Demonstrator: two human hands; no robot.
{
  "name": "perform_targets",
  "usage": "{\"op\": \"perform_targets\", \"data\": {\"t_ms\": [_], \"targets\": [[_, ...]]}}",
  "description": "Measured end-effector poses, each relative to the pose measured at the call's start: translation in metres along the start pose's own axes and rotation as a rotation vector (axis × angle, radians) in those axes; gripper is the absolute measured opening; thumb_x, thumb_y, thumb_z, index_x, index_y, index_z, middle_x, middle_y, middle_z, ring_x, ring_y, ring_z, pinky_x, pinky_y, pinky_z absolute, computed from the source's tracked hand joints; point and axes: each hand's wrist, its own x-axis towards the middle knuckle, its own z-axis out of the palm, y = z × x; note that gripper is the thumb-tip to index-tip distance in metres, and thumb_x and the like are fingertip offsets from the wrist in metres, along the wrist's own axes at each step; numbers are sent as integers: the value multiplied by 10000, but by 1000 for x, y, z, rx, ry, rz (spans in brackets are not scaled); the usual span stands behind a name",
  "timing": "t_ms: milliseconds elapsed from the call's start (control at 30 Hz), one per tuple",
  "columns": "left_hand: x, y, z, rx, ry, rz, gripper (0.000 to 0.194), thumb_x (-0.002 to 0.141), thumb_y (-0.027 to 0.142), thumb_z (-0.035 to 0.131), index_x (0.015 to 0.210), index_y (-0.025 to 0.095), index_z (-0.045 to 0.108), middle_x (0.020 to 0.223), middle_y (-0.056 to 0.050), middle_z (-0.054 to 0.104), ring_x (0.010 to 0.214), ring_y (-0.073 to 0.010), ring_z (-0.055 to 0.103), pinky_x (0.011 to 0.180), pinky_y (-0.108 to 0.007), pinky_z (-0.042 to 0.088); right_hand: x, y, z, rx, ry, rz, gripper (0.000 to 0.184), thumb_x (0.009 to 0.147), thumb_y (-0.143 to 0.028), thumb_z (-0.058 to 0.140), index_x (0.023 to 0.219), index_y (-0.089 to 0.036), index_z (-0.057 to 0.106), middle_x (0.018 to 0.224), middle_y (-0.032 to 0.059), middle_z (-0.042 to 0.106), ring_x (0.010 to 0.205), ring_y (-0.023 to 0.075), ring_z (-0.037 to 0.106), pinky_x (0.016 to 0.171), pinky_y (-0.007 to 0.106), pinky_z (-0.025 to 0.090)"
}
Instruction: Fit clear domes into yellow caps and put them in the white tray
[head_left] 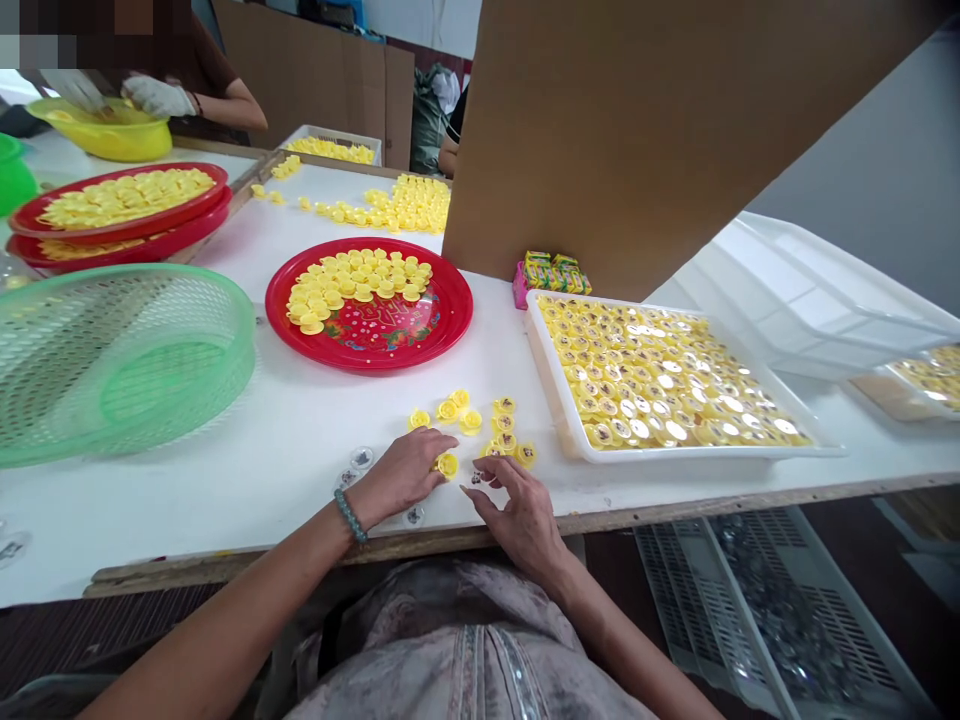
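Your left hand (405, 468) reached in over the near edge of the tabletop (300, 520), a beaded bracelet (350, 515) around its wrist. Its grip was closed on a small yellow piece (448, 466), held at the fingertips. Your right hand (523, 503) was just beside it, thumb and forefinger pinching a small clear disc (478, 478) with a dark print on it. The two pieces were near each other but apart.

Just beyond your left fingers sat a few loose yellow pieces (458, 402), and beyond your right fingers was a little group of printed yellow pieces (505, 430). More clear discs (362, 458) lay around your left hand, some partly hidden by it.

To your right, a white tray (553, 400) held rows of yellow pieces with shiny printed tops. Small green and yellow packets (556, 272) sat behind it, in front of a large cardboard panel (600, 130). Farther ahead of you, a red plate (424, 335) carried yellow pieces over its far and left parts. A green mesh basket (244, 350) stood left of that plate, with stacked red plates (220, 190) of yellow pieces behind it.

At the far left, a person's gloved hand (159, 96) was at a yellow basin (131, 143). Below the tabletop on your right, a crate (750, 610) held many clear pieces.
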Motion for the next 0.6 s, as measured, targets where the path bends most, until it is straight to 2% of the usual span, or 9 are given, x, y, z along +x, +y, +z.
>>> {"op": "perform_targets", "data": {"t_ms": [100,233,400,600], "targets": [[-5,-1,0,-150,54,-70,373,771,148,569,1142,187,563,1091,-91,604,991,-252,534,882,-364,414,19,5,-6,-20,-122,-160,257,776,-173,609,1030,-202,586,955,59,635,826,170,601,735,293,489],[-7,-8,2,-395,116,-201,363,748,185,564,1109,203,591,951,-60,647,825,-210,588,768,-309,460,50,9,-11,-73,-311,-346,289,767,-102,600,1037,-205,609,965,62,661,923,179,607,797,294,467],[-5,-18,4,-598,171,-247,356,717,159,535,1064,193,608,826,-25,676,740,-192,618,704,-279,470,72,9,-8,-118,-432,-389,240,755,-95,621,972,-197,643,917,53,683,887,177,630,775,275,461],[0,-19,4,-580,185,-253,359,697,120,513,1031,202,615,832,-9,691,769,-197,634,731,-279,464,75,8,-4,-235,-466,-430,338,748,-28,572,1026,-207,644,899,50,691,848,182,633,735,259,445]]}}
